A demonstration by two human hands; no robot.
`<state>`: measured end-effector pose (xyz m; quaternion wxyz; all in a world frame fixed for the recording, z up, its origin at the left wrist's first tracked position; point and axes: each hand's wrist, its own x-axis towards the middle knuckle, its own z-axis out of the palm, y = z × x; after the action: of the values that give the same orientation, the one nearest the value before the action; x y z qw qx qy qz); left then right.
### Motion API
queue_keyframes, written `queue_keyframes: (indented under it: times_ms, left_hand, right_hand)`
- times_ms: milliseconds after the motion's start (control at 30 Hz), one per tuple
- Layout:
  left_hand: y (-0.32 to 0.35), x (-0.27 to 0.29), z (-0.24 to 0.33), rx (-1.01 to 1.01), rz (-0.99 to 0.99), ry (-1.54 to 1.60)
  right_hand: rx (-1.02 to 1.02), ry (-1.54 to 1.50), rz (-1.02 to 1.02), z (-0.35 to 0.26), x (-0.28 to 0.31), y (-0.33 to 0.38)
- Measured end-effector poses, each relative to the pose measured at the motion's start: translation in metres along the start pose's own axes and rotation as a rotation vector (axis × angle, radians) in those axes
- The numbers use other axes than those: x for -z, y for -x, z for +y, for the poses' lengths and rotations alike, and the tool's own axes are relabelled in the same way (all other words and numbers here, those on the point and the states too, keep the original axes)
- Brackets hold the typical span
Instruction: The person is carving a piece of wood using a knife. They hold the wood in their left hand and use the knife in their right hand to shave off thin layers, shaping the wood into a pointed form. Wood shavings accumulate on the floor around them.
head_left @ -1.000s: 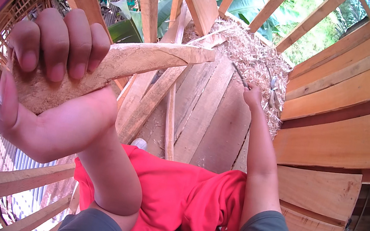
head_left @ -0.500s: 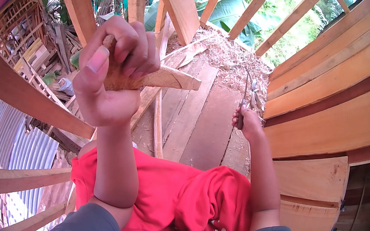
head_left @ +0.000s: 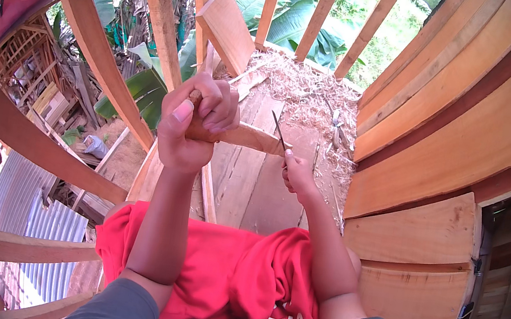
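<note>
My left hand [head_left: 198, 121] is closed around one end of a short, pale piece of wood [head_left: 252, 138], holding it level over my lap. My right hand [head_left: 298, 172] grips a thin knife [head_left: 278, 130] by its handle, blade pointing up. The blade rests against the free end of the piece of wood. My legs in red shorts [head_left: 225, 274] lie below both hands.
I sit on a floor of wooden planks [head_left: 257, 193] inside a curved plank wall [head_left: 457, 137]. A heap of wood shavings [head_left: 305, 94] lies ahead. Curved wooden ribs [head_left: 78, 21] stand at the left, with corrugated metal sheets [head_left: 28, 218] and green plants [head_left: 141, 86] beyond.
My left hand has moved away from the camera and lowered the piece of wood toward my lap. My right hand came back from the shavings with the knife and set it against the wood.
</note>
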<state>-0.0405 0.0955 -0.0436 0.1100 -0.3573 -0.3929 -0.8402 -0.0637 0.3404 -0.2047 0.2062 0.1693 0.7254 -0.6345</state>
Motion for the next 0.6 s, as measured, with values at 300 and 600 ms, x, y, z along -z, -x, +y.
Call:
queue_keyframes:
  times_ms: [300,600]
  left_hand:
    - [-0.001,-0.002,-0.003,-0.015,0.095,0.026]
    - [0.0,-0.015,-0.007,-0.039,0.08,-0.028]
  right_hand:
    - [0.51,0.577,0.257,-0.014,-0.037,0.004]
    - [0.476,0.515,0.139,-0.024,-0.027,0.01]
